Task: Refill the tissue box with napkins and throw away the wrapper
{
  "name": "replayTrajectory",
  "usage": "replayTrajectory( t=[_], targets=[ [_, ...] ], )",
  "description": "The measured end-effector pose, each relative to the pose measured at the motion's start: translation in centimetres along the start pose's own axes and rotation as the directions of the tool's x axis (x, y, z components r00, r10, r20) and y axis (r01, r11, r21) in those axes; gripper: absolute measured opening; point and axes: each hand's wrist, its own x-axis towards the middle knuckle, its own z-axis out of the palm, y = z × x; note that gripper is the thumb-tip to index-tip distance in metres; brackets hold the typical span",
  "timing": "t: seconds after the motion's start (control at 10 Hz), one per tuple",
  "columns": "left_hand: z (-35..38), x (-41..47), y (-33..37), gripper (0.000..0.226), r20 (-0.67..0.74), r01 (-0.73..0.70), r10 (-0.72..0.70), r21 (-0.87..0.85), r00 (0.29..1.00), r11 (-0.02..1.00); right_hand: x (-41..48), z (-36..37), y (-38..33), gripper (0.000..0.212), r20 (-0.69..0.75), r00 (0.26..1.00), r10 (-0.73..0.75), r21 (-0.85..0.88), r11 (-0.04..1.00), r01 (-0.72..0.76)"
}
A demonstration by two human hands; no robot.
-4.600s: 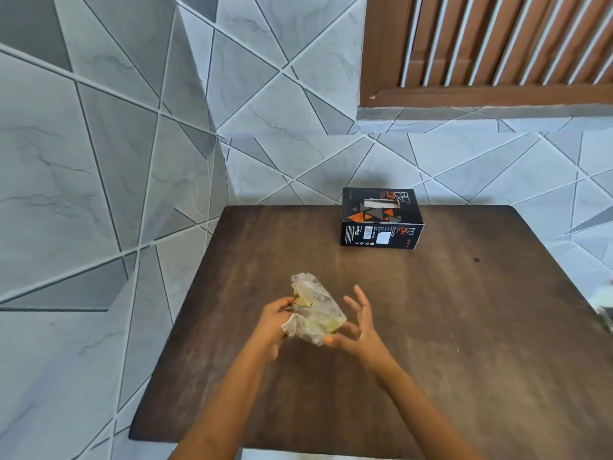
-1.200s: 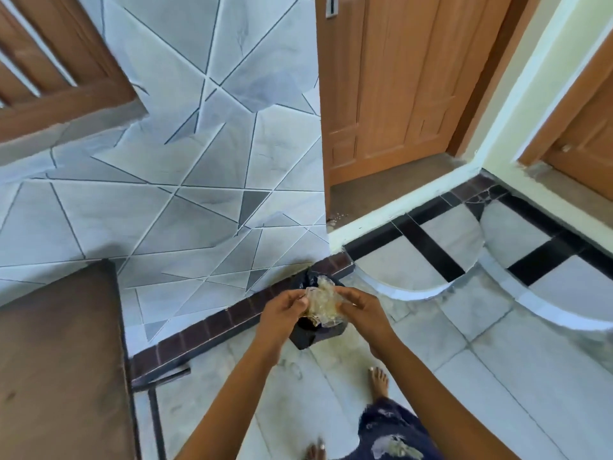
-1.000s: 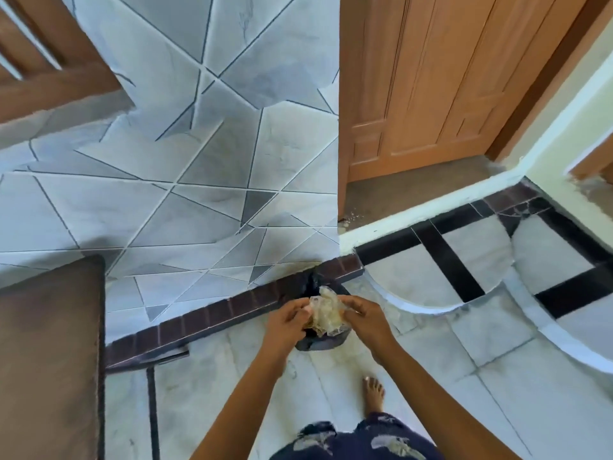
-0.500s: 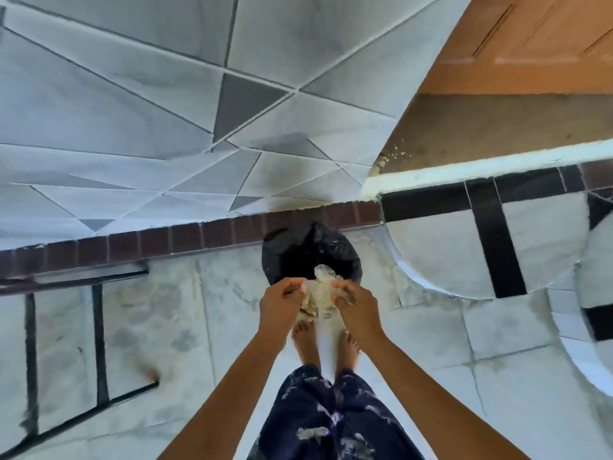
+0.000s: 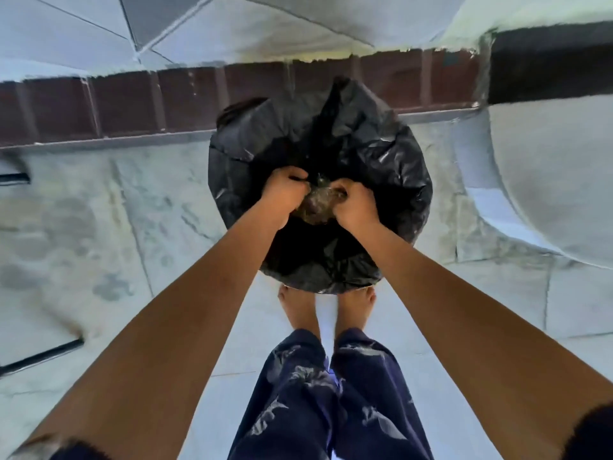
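Wrapper between both hands over bin

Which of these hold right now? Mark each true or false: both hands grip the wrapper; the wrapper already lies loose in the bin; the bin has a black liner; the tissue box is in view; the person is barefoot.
1. Both hands grip the wrapper. True: the left hand and right hand pinch the crumpled wrapper.
2. It lies loose in the bin. False: it is held over the bin.
3. Black liner. True.
4. Tissue box in view. False: only floor and wall show.
5. Barefoot. True.
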Motion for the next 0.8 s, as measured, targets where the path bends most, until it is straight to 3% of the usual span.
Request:
replayTrajectory(
  t=[0.1,0.2,0.3,0.5,0.7,0.8],
  targets=[
    [1.1,2.9,-1.5,0.019,0.022,-0.021,0.017,0.207,1.000,0.978,3.0,2.1,0.8,0.025,-0.052,0.996,0.072,-0.026,0.997,-0.073],
    [1.9,5.0,-2.4,0.025,0.061,-0.058,0.039,0.338,0.997,0.939,4.8,3.2,1.1,0.024,-0.057,0.996,0.075,-0.096,0.992,-0.080],
    [2.1,5.3,-2.7,0.018,0.064,-0.115,0.097,0.429,0.993,0.896,5.2,3.2,1.3,0.026,-0.060,0.998,0.012,-0.210,0.977,-0.024],
    [-0.1,-0.4,-2.0,0.029,0.044,-0.240,0.251,0.486,0.967,0.841,0.2,-0.3,0.1,0.036,0.079,0.997,-0.018,-0.227,0.973,0.036],
    [-5.1,-12.2,1.2,0.033,-0.015,-0.366,0.413,0.439,0.910,0.821,-9.8,-6.7,-2.9,0.039,0.009,0.988,-0.156,-0.152,0.976,0.155],
    [-7.2,-18.7,3.3,0.033,-0.061,-0.351,0.406,0.397,0.912,0.848,-15.7,-10.1,-4.7,0.039,-0.050,0.983,-0.178,-0.113,0.979,0.171]
  ],
)
